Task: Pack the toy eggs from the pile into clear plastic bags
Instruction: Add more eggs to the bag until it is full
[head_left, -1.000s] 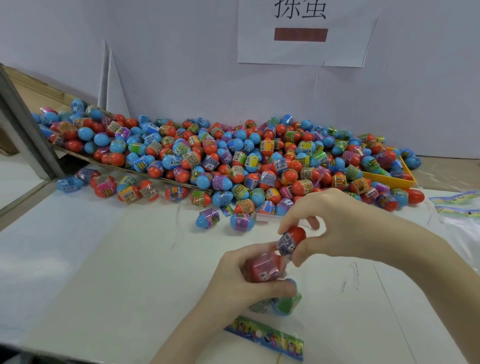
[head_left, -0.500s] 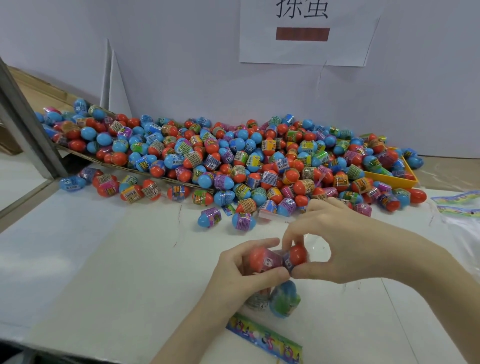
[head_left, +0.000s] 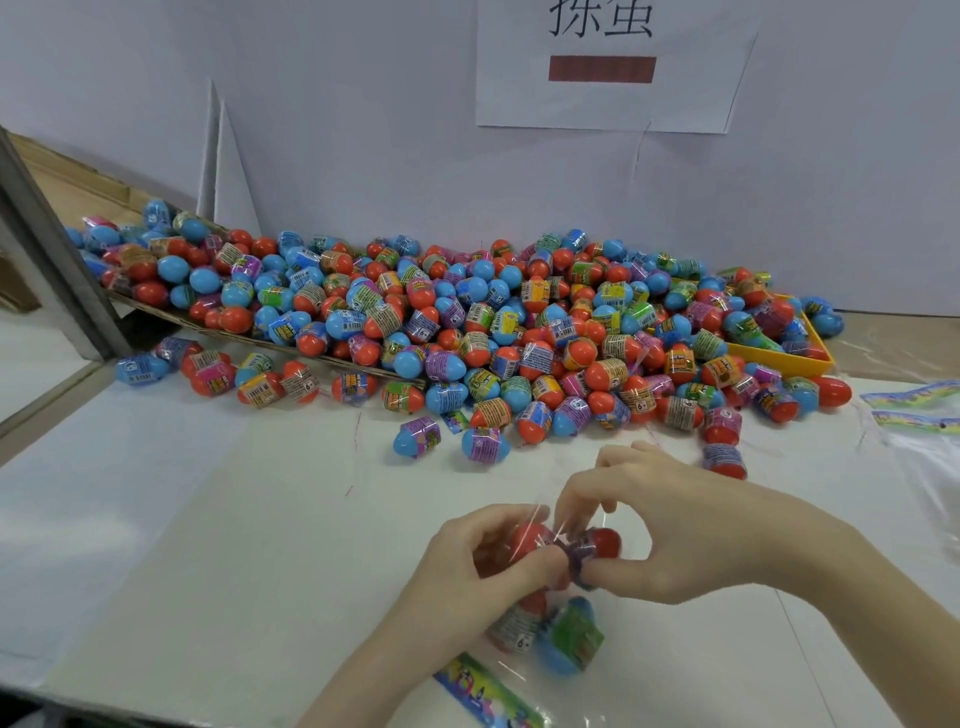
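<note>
A red egg is pinched by the right hand at the mouth of the bag, held open by the gripping left hand near the pile; pushing it inside, clear of the film, is judged next.

Both forearms are bare, no sleeves, rings or watch visible.

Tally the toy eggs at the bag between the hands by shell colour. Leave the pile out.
Red: 3. These are the upper red egg gripped by the left hand, the purple-banded red egg pinched by the right hand, and the lower red egg in the clear bag.
Blue: 1. This is the blue egg beside the lower red egg.
Total: 4
</note>
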